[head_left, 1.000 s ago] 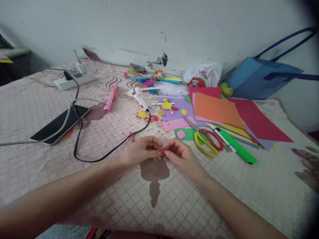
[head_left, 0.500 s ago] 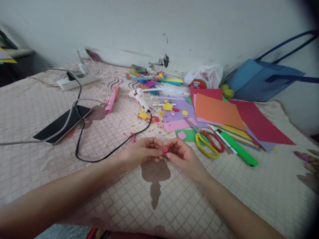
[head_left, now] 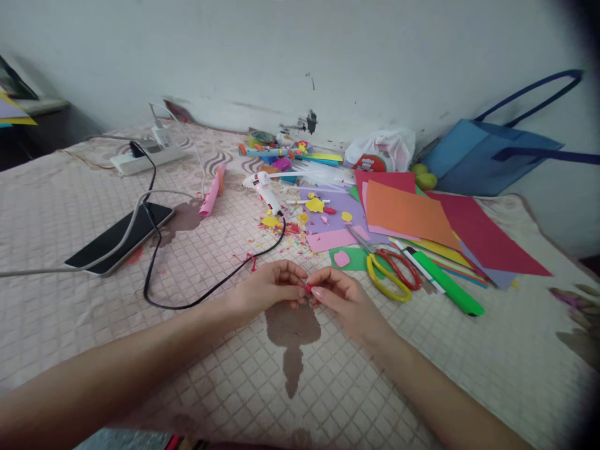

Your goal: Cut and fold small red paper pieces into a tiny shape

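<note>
At the near middle of the quilted pink cloth-covered table, your left hand and your right hand meet fingertip to fingertip. Between them sits a tiny red scrap of craft material, pinched from both sides by thumb and forefinger of each hand; its shape is too small to make out. Both hands hover just above a brown printed patch on the cloth.

Just beyond your right hand lie the yellow-and-red-handled scissors, flat on the cloth, and beside them a bright green marker-like tool. Under the scissors' blades rests a green foam sheet bearing a pink heart cutout. Farther back, a fanned stack of coloured paper sheets, orange on top of red and purple, spreads to the right.

Beyond your left hand a black cable loops across the cloth and runs up to a white hot-glue gun, which lies among small yellow and red paper clippings. To the left, a black smartphone lies flat with a grey cable over it, and a white power strip sits near the wall. A rolled pink sheet rests between phone and glue gun. A blue tote bag leans at the far right.
</note>
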A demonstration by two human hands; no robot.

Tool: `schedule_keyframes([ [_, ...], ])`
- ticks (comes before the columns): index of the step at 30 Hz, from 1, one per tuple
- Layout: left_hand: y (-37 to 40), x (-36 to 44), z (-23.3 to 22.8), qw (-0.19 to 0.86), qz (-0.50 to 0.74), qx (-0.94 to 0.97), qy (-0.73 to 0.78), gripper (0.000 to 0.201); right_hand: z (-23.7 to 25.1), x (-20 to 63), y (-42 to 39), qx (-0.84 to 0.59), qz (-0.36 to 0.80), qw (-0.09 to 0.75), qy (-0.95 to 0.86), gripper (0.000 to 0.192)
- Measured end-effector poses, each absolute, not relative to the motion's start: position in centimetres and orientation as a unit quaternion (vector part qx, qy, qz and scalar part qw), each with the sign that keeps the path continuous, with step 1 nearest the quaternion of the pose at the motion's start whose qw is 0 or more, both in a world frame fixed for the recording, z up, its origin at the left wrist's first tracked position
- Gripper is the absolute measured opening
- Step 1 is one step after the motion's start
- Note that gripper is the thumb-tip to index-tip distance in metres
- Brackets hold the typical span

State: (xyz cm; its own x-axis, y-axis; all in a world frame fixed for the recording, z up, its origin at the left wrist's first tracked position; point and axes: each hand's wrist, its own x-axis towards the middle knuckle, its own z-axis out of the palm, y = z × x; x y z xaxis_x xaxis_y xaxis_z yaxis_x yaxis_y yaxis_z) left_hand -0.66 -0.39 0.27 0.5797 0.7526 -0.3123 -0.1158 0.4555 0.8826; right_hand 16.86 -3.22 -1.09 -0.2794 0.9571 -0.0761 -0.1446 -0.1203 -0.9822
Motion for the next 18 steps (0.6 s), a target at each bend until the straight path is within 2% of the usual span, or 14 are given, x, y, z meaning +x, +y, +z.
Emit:
schedule_keyframes([
  [5, -0.1, -0.7, -0.3, 0.733, 0.278, 0.511, 0.353, 0.027, -1.4, 17.2, -3.4, -0.436, 0.591, 0.415, -0.537, 0.006],
  [12, -0.1, -0.6, -0.1, 0.732, 0.276, 0.516, 0.348, 0.024, 0.2, 15.8, -2.2, -0.454, 0.596, 0.411, -0.519, 0.004],
  [14, -0.2, -0.6, 0.1, 0.735, 0.275, 0.506, 0.358, 0.025, 0.2, 16.4, -1.9, -0.458, 0.562, 0.416, -0.549, 0.006],
  [17, -0.1, -0.7, 0.2, 0.749, 0.272, 0.477, 0.37, 0.027, -4.1, 21.7, -6.4, -0.485, 0.461, 0.454, -0.588, 0.019],
  [18, 0.0, -0.7, 0.2, 0.755, 0.273, 0.466, 0.373, 0.028, -6.8, 24.5, -9.7, -0.459, 0.486, 0.449, -0.593, 0.02],
])
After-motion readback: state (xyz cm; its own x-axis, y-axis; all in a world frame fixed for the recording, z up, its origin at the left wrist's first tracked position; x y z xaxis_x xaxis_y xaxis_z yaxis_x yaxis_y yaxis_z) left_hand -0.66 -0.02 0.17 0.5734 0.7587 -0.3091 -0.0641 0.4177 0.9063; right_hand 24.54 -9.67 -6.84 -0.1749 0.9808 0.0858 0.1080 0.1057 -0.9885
